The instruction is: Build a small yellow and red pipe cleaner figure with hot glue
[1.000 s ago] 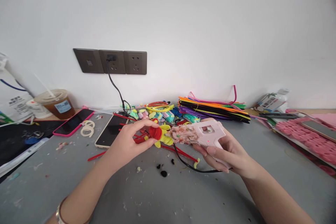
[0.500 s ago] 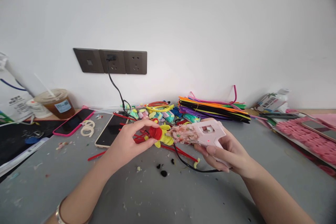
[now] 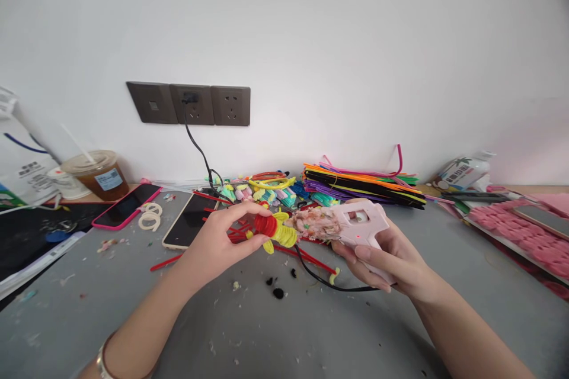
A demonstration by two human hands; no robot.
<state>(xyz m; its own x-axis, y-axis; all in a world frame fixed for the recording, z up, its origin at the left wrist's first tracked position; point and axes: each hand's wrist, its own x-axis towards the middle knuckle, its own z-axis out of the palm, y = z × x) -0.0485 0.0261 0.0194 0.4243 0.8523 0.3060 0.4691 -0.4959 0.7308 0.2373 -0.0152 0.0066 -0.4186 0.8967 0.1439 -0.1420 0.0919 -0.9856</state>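
Note:
My left hand [image 3: 217, 243] pinches a small red and yellow pipe-cleaner figure [image 3: 273, 231] above the grey table [image 3: 275, 331]. My right hand [image 3: 386, 257] is wrapped round the grip of a pale pink glue gun [image 3: 358, 226]. Its crusted nozzle [image 3: 311, 224] touches the yellow end of the figure. The gun's black cord [image 3: 329, 284] loops over the table below the hands.
Two phones [image 3: 127, 204] [image 3: 189, 219] lie at the left by an iced drink cup [image 3: 100, 174]. A stack of coloured pipe cleaners [image 3: 360, 183] and small finished pieces [image 3: 262, 189] sit by the wall. Pink felt shapes [image 3: 520, 231] fill the right. Wall sockets [image 3: 191, 103] hold a plug.
Almost nothing moved: both hands, with the figure and the glue gun, have shifted very slightly to the right and up.

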